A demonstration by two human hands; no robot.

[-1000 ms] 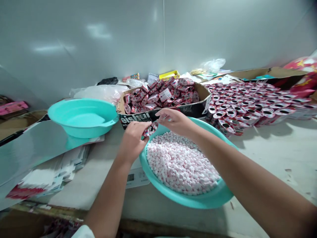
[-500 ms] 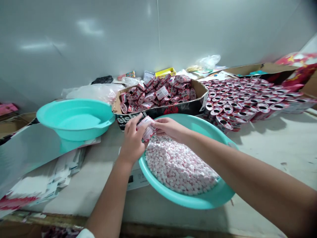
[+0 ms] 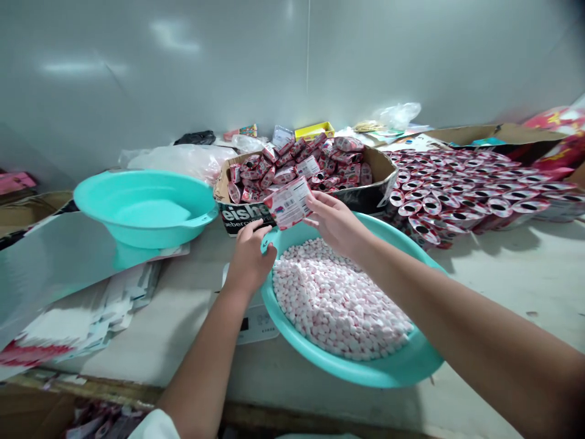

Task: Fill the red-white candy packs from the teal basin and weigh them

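"Which step is in hand?"

"A single packet [image 3: 289, 203] is being handled, I'd judge, passing between the two hands or being turned. With the packet as the middle of the clock and twelve pointing away from the person, the right hand [image 3: 336, 222] is at four o'clock, fingers clamped on the packet's right-hand edge."

"And the left hand [image 3: 250, 259]?"

"Between seven and eight. Thumb and fingers are apart, with nothing seen in them. Whether a fingertip touches the packet's lower corner, I can't tell."

"Where exactly is the packet?"

"Held up near the far-left rim of the bowl [image 3: 356, 373], printed side showing, in front of the cardboard box [image 3: 242, 224], whose heap of packets [image 3: 286, 174] is at one o'clock. The white sweets [image 3: 342, 305] fill the bowl at five; the row of packs [image 3: 466, 195] stands on the worktop [image 3: 512, 286] at three; a basin [image 3: 146, 235] is at nine."

"What does the next move call for?"

"In my judgement, a firm pinch with the right fingers, the left hand kept out of the way, and enough height to clear the box's front wall."
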